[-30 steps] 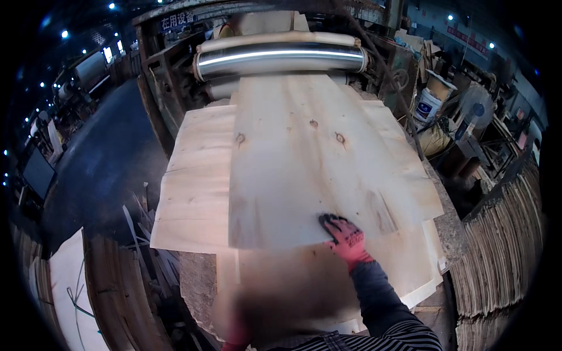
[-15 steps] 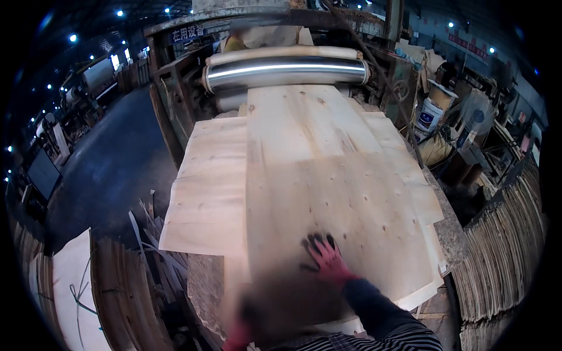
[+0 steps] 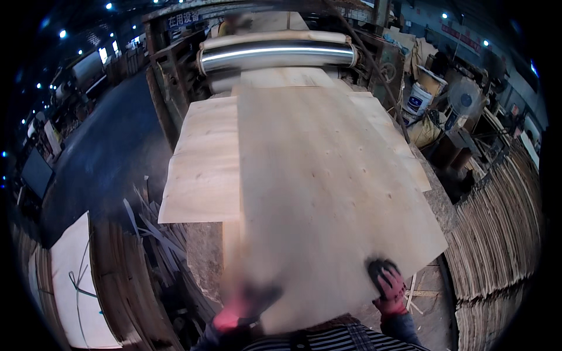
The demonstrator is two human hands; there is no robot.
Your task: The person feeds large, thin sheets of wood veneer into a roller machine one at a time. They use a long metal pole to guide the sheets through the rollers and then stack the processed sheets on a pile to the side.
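Observation:
A large pale wood veneer sheet lies lengthwise before me, its far end close to a shiny metal roller. Over its near right edge curl the fingers of my right hand, in a pink glove with black fingertips, gripping the sheet. My left hand, gloved alike, is at the sheet's near left edge; motion smears its fingers. Under the sheet, more veneer pieces stick out: a wide one on the left and another on the right.
Veneer stacks stand at right and lower left, beside a heap of thin wood strips. Beyond the rollers a person is partly visible. A white bucket and a fan stand at right; a dark floor aisle runs left.
The top sheet has shifted, covering more of the veneer toward the roller. My right hand went from lying flat on the wood to gripping the near right edge. My left hand has moved forward.

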